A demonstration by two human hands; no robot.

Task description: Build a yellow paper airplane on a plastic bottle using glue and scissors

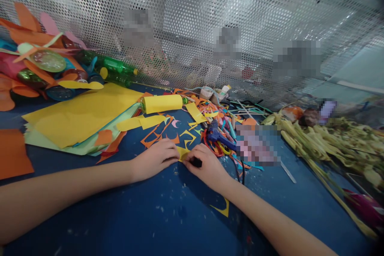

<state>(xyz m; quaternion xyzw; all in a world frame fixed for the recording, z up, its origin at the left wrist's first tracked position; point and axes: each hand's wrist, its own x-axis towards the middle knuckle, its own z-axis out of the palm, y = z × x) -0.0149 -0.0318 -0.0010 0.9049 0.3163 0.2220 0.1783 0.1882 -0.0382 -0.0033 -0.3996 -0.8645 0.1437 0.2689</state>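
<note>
My left hand (pixel 156 159) lies curled on the blue table (pixel 144 216), its fingertips pressing on a small yellow paper piece (pixel 182 153). My right hand (pixel 207 167) meets it from the right, fingers pinched on the same yellow piece, with a small dark object (pixel 196 163) under the fingers that I cannot make out. Orange and yellow paper offcuts (pixel 159 132) lie just beyond both hands.
A stack of yellow, green and orange sheets (pixel 81 122) lies at the left, with a rolled yellow paper (pixel 162 103) behind. A blue glue gun (pixel 217 136) sits among scraps. Dried plant stalks (pixel 324 144) fill the right. A perforated metal screen (pixel 192 28) backs the table.
</note>
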